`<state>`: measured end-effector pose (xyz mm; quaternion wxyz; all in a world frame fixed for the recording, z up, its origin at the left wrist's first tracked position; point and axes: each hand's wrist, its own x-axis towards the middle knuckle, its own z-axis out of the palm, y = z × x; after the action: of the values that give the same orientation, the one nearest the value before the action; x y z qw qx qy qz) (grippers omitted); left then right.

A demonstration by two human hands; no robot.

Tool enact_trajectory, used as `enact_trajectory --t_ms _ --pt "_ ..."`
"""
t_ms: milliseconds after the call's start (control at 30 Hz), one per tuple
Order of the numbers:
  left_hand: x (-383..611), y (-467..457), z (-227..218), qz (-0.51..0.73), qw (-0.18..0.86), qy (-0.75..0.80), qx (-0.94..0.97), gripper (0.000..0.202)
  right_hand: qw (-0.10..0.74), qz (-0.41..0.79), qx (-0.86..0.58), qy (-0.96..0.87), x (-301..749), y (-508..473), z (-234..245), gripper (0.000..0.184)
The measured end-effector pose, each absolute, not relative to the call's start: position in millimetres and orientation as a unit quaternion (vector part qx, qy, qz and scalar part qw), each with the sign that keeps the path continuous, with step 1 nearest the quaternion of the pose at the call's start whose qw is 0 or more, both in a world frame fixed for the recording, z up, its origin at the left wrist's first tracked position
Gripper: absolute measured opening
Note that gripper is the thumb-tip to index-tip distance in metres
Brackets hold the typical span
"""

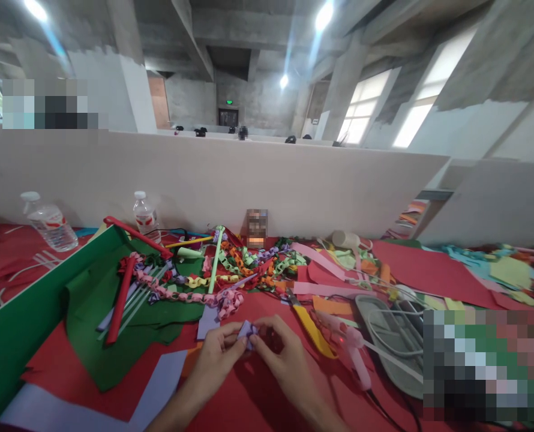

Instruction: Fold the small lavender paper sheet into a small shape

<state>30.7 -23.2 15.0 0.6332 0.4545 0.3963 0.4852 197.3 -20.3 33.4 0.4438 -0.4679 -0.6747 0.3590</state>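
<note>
A small piece of folded purple paper (pixel 248 332) is pinched between my two hands, above the red tabletop (pixel 244 390). My left hand (pixel 222 348) grips it with thumb and fingers from the left. From the right, my right hand (pixel 279 347) holds its other side, the thumb pressed against the paper. Just beyond them lies a heap of pink paper-chain links (pixel 228 304). To the right of my right hand are a yellow utility knife (pixel 314 333) and a pink glue gun (pixel 350 348) with a small red light.
Colourful paper chains (pixel 253 264) spread across the middle. Green sheet material (pixel 100 336) lies left, with red rolls (pixel 122 303) on it. Purple strips (pixel 64 411) lie in front. Two water bottles (pixel 146 217) stand near the white partition (pixel 204 174). A grey tray (pixel 375 336) holds cables at right.
</note>
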Motion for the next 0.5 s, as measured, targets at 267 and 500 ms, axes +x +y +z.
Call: enact_trajectory --t_ms 267,500 --pt "31.7 -28.5 28.1 0.501 0.676 0.406 0.358 0.059 0.467 0.388 -0.460 -0.648 197.2 -21.4 30.7 0.025" --pt "33.6 -29.8 24.0 0.484 0.670 0.418 0.378 0.055 0.479 0.325 -0.480 -0.659 197.4 -24.1 29.2 0.021"
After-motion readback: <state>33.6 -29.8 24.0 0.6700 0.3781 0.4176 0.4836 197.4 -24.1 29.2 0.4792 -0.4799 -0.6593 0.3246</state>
